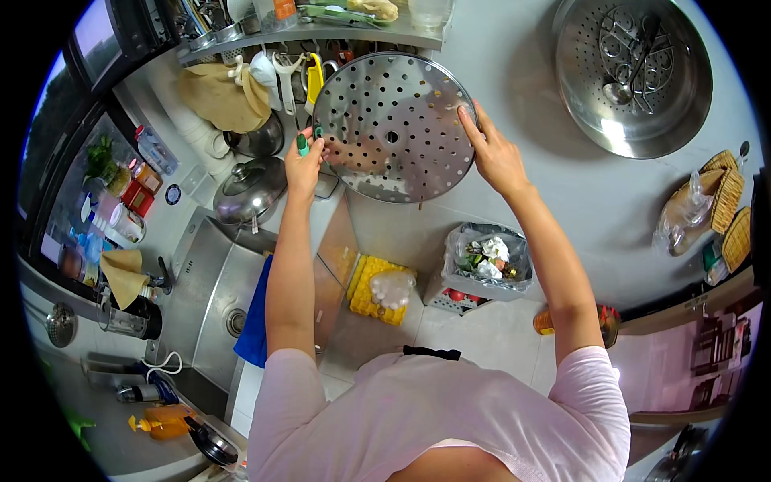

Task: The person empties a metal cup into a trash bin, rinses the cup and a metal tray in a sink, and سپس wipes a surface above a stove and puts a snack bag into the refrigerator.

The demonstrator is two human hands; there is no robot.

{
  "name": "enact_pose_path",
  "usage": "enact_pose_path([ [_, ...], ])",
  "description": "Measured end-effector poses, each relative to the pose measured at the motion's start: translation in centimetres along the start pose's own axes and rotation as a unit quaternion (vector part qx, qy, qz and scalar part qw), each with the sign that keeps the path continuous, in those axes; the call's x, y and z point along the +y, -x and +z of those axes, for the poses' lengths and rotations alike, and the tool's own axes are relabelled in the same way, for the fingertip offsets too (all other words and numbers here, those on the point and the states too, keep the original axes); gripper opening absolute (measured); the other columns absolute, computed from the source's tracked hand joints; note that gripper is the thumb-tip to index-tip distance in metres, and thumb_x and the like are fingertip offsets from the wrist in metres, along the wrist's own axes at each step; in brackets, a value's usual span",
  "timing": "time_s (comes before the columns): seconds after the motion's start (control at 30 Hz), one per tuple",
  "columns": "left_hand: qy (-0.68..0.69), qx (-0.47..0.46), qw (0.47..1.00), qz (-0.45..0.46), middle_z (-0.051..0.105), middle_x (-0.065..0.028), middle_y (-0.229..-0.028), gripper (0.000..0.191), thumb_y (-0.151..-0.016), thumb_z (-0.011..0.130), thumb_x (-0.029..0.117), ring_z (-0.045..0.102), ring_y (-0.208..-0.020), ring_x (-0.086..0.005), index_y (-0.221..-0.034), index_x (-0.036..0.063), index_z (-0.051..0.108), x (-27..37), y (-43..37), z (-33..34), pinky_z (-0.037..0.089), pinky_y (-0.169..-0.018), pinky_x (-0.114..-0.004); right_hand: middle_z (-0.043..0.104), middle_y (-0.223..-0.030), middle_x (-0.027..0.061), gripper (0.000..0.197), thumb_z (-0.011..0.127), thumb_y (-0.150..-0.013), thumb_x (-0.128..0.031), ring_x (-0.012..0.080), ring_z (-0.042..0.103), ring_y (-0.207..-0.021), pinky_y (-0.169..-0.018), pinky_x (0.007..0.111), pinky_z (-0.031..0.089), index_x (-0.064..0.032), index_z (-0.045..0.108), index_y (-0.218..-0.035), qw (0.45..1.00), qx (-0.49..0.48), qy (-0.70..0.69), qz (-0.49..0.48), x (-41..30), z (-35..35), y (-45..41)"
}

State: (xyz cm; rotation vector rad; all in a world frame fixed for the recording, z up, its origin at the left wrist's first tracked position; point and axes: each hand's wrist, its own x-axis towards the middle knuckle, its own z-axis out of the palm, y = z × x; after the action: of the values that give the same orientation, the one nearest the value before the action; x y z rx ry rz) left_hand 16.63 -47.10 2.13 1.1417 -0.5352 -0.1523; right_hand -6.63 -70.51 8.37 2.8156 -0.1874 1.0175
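A round perforated stainless-steel plate (pixel 394 150), like a steamer tray with a larger hole at its centre, is held up between my two hands. My left hand (pixel 303 165) grips its left rim, and a small green object (pixel 302 145) shows at those fingers; I cannot tell exactly what it is. On the opposite rim, my right hand (pixel 495 149) has its fingers on the upper face, with the thumb side partly hidden. Behind the plate's left edge hang kitchen tools, among them a yellow-handled one (pixel 314 81).
Left lies a steel sink (pixel 205 301), with a lidded pan (pixel 250 190) beyond it. A lined bin (pixel 488 289) and a yellow egg-tray stack (pixel 361 301) stand on the floor. A perforated steel bowl (pixel 578 114) hangs right. A metal shelf (pixel 325 35) crosses the top.
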Motion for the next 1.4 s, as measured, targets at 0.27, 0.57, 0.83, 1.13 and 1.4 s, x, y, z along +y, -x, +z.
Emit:
enact_pose_path([
  [0.27, -0.039, 0.043, 0.998, -0.024, 0.057, -0.0006, -0.080, 0.032, -0.083, 0.058, 0.011, 0.044, -0.055, -0.0033, -0.111, -0.0023, 0.051, -0.8, 1.7, -0.3, 0.037, -0.051, -0.017, 0.035, -0.134, 0.0128, 0.074, 0.049, -0.071, 0.007, 0.0274, 0.057, -0.093, -0.067, 0.037, 0.052, -0.0275, 0.029, -0.133, 1.000, 0.008, -0.009, -0.001, 0.0, -0.3, 0.4],
  [0.57, -0.056, 0.124, 0.991, -0.010, 0.058, -0.0028, -0.086, 0.029, -0.084, 0.057, 0.015, 0.044, -0.059, -0.0028, -0.108, -0.0012, 0.054, -2.2, 4.4, -2.2, 0.034, -0.049, -0.017, 0.039, -0.130, 0.0137, 0.066, 0.049, -0.076, 0.002, 0.0322, 0.059, -0.081, -0.065, 0.039, 0.051, -0.0239, 0.030, -0.133, 0.999, 0.027, -0.021, 0.033, -0.3, 0.3, 2.1],
  [0.83, -0.159, 0.028, 0.986, 0.036, 0.060, -0.0047, -0.084, 0.015, -0.084, 0.055, 0.013, 0.055, -0.080, -0.0116, -0.094, 0.0020, 0.057, 1.9, 13.9, 6.7, 0.043, -0.070, -0.024, 0.044, -0.123, 0.0159, 0.059, 0.053, -0.079, -0.001, 0.0247, 0.061, -0.081, -0.065, 0.032, 0.051, -0.0103, 0.031, -0.132, 0.947, 0.082, -0.201, 0.238, -0.8, 1.0, 9.6],
  [1.13, 0.057, -0.365, 0.905, -0.212, 0.058, -0.0028, -0.076, 0.014, -0.088, 0.050, 0.014, 0.042, -0.058, -0.0046, -0.092, 0.0022, 0.057, -6.1, 24.4, 23.3, 0.035, -0.053, -0.019, 0.059, -0.099, 0.0163, 0.032, 0.057, -0.078, -0.017, 0.0259, 0.060, -0.079, -0.070, 0.033, 0.048, -0.0025, 0.055, -0.107, 0.832, 0.062, -0.304, 0.460, -2.8, -1.1, 25.5],
  [1.4, 0.065, -0.526, 0.775, -0.345, 0.054, -0.0099, -0.102, 0.028, -0.089, 0.049, 0.025, 0.048, -0.100, -0.0176, -0.099, -0.0009, 0.053, -10.1, 39.8, 40.3, 0.037, -0.086, -0.029, 0.058, -0.091, 0.0028, 0.032, 0.051, -0.086, -0.021, 0.0099, 0.052, -0.076, -0.067, 0.023, 0.044, -0.0006, 0.053, -0.110, 0.594, 0.284, -0.367, 0.657, -0.3, -11.7, 40.1],
])
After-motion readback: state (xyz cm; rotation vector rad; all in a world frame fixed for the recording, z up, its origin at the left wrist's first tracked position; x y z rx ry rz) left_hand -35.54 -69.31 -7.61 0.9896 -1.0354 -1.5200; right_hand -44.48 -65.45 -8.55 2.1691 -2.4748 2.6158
